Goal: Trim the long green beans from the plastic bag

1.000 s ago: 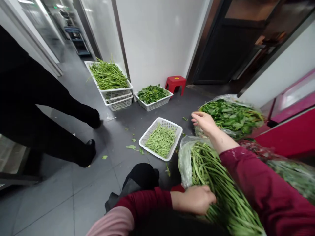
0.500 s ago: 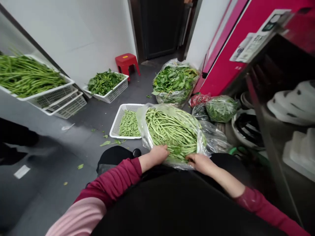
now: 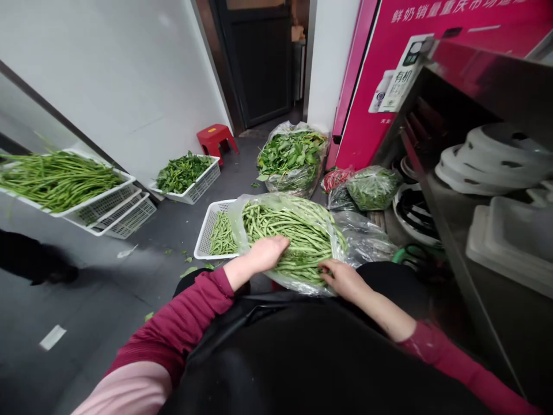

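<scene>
Long green beans (image 3: pixel 298 230) fill a clear plastic bag (image 3: pixel 242 216) that lies open in front of my knees. My left hand (image 3: pixel 268 253) rests over the near left part of the beans, its fingers curled in; whatever they hold is hidden. At the near right edge of the bag, my right hand (image 3: pixel 341 278) pinches at the beans with thumb and fingers together. Short bean pieces (image 3: pixel 222 233) lie in a white plastic basket (image 3: pixel 203 230), partly covered by the bag's left side.
Leafy greens fill a big bag (image 3: pixel 294 155) and a white basket (image 3: pixel 185 176) beyond. A red stool (image 3: pixel 216 138) stands by the wall. Stacked baskets (image 3: pixel 99 202) with green stalks are at left, near a person's leg (image 3: pixel 34 256). A metal shelf (image 3: pixel 458 242) borders the right.
My left hand has moved up and farther over the beans. My right hand stays at the bag's near right edge. The view has shifted, and the person's leg at left has moved.
</scene>
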{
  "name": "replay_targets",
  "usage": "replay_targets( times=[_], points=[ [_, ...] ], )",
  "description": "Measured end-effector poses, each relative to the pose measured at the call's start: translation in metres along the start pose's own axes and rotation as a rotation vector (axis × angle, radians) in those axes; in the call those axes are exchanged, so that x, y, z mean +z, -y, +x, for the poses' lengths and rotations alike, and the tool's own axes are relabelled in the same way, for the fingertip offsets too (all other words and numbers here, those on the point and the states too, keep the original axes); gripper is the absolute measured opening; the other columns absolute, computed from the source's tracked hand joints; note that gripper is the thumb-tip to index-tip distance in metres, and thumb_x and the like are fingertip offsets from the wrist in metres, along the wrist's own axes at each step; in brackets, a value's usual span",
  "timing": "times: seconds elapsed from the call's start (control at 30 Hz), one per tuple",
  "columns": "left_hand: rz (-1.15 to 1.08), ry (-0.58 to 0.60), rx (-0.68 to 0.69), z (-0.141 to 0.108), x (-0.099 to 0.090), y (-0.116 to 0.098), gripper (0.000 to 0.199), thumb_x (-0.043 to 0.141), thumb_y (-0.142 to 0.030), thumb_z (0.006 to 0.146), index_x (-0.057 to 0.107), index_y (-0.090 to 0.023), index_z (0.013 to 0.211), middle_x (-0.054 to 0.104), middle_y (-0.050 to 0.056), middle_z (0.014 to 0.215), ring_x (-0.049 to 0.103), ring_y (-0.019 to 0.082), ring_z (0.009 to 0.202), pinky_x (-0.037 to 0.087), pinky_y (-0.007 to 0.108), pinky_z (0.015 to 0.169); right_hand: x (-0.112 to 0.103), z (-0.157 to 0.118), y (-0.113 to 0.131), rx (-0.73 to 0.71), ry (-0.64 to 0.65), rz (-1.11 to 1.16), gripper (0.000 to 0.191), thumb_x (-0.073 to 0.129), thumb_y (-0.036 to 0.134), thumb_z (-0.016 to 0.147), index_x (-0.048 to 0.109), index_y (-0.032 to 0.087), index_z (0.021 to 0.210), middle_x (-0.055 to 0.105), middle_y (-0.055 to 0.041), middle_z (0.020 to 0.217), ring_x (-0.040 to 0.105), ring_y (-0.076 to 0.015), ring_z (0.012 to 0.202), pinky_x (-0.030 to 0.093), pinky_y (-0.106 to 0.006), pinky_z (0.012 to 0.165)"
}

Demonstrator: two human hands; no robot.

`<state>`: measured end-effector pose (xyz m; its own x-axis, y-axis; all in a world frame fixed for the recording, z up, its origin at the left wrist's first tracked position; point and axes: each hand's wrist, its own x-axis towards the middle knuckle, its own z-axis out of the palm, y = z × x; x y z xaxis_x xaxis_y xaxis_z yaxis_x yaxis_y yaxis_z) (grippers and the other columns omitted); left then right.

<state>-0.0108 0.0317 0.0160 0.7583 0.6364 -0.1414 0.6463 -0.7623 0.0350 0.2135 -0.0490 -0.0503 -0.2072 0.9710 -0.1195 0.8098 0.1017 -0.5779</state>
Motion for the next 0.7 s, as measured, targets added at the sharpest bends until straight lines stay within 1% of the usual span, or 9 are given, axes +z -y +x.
replay_targets(
  times=[0.1, 0.17, 0.27, 0.33, 0.4, 0.47, 0.53, 0.63, 0.7],
  points=[
    [-0.073, -0.113, 0.038, -0.001, -0.029, 0.005, 0.021, 0.033, -0.02, 0.084, 0.05, -0.017, 0.096, 0.053, 0.005, 0.089, 0.052, 0.013, 0.078, 0.041, 0.022, 0.068, -0.003, 0.006, 0.006, 0.058, -0.158, 0.234, 0.016, 0.047, 0.028, 0.074, 0.056, 0.02, 0.084, 0.058, -0.0012, 0.072, 0.052, -0.0136, 0.059, 0.039, -0.027, 0.061],
    [-0.147, -0.147, 0.076, -0.003, -0.039, 0.008, 0.02, 0.033, -0.02, 0.085, 0.05, -0.016, 0.095, 0.053, 0.004, 0.089, 0.051, 0.012, 0.079, 0.041, 0.021, 0.07, -0.008, 0.01, 0.012, 0.1, -0.183, 0.472, 0.017, 0.049, 0.032, 0.073, 0.053, 0.02, 0.084, 0.055, 0.001, 0.066, 0.048, -0.0114, 0.05, 0.039, -0.025, 0.053],
    [-0.232, -0.199, 0.088, -0.006, -0.039, 0.013, 0.019, 0.034, -0.019, 0.085, 0.05, -0.015, 0.094, 0.054, 0.004, 0.089, 0.051, 0.011, 0.081, 0.041, 0.021, 0.073, -0.019, 0.012, 0.025, 0.116, -0.14, 0.787, 0.024, 0.051, 0.036, 0.072, 0.051, 0.019, 0.09, 0.054, 0.0015, 0.066, 0.045, -0.0092, 0.044, 0.035, -0.022, 0.044],
    [-0.255, -0.224, 0.071, -0.008, -0.035, 0.014, 0.019, 0.034, -0.019, 0.085, 0.05, -0.015, 0.093, 0.054, 0.004, 0.088, 0.051, 0.011, 0.081, 0.041, 0.022, 0.074, -0.025, 0.01, 0.033, 0.097, -0.118, 0.854, 0.024, 0.052, 0.037, 0.071, 0.053, 0.019, 0.086, 0.056, 0.0001, 0.067, 0.044, -0.0088, 0.043, 0.033, -0.022, 0.042],
    [-0.259, -0.23, 0.046, -0.011, -0.032, 0.012, 0.019, 0.034, -0.02, 0.085, 0.051, -0.015, 0.093, 0.054, 0.004, 0.088, 0.051, 0.011, 0.082, 0.041, 0.023, 0.075, -0.028, 0.007, 0.039, 0.089, -0.122, 0.826, 0.022, 0.051, 0.038, 0.072, 0.055, 0.018, 0.079, 0.057, -0.0011, 0.065, 0.044, -0.0092, 0.043, 0.033, -0.022, 0.042],
    [-0.251, -0.222, 0.026, -0.015, -0.032, 0.005, 0.019, 0.034, -0.021, 0.085, 0.051, -0.015, 0.092, 0.054, 0.005, 0.088, 0.051, 0.012, 0.081, 0.042, 0.024, 0.075, -0.028, 0.006, 0.041, 0.095, -0.167, 0.713, 0.021, 0.049, 0.038, 0.072, 0.056, 0.018, 0.07, 0.055, -0.0006, 0.059, 0.043, -0.0102, 0.043, 0.032, -0.023, 0.043],
    [-0.215, -0.213, 0.015, -0.021, -0.033, -0.007, 0.02, 0.034, -0.022, 0.085, 0.051, -0.015, 0.093, 0.054, 0.005, 0.087, 0.052, 0.012, 0.08, 0.042, 0.023, 0.072, -0.026, 0.007, 0.04, 0.087, -0.27, 0.498, 0.022, 0.047, 0.036, 0.073, 0.054, 0.019, 0.061, 0.052, -0.0001, 0.053, 0.043, -0.0117, 0.046, 0.031, -0.024, 0.046],
    [-0.094, -0.208, -0.009, -0.033, -0.038, -0.027, 0.024, 0.03, -0.027, 0.087, 0.051, -0.016, 0.093, 0.053, 0.005, 0.084, 0.052, 0.013, 0.079, 0.042, 0.023, 0.068, -0.022, 0.016, 0.03, 0.121, -0.418, 0.125, 0.02, 0.046, 0.029, 0.072, 0.052, 0.02, 0.055, 0.054, -0.0019, 0.057, 0.047, -0.014, 0.056, 0.032, -0.024, 0.053],
    [-0.039, -0.203, -0.016, -0.038, -0.041, -0.035, 0.026, 0.028, -0.028, 0.087, 0.051, -0.017, 0.093, 0.052, 0.004, 0.082, 0.052, 0.013, 0.078, 0.042, 0.023, 0.066, -0.02, 0.024, 0.022, 0.199, -0.335, 0.037, 0.023, 0.045, 0.029, 0.072, 0.053, 0.02, 0.053, 0.056, -0.0028, 0.058, 0.049, -0.0144, 0.057, 0.032, -0.025, 0.054]
  ],
)
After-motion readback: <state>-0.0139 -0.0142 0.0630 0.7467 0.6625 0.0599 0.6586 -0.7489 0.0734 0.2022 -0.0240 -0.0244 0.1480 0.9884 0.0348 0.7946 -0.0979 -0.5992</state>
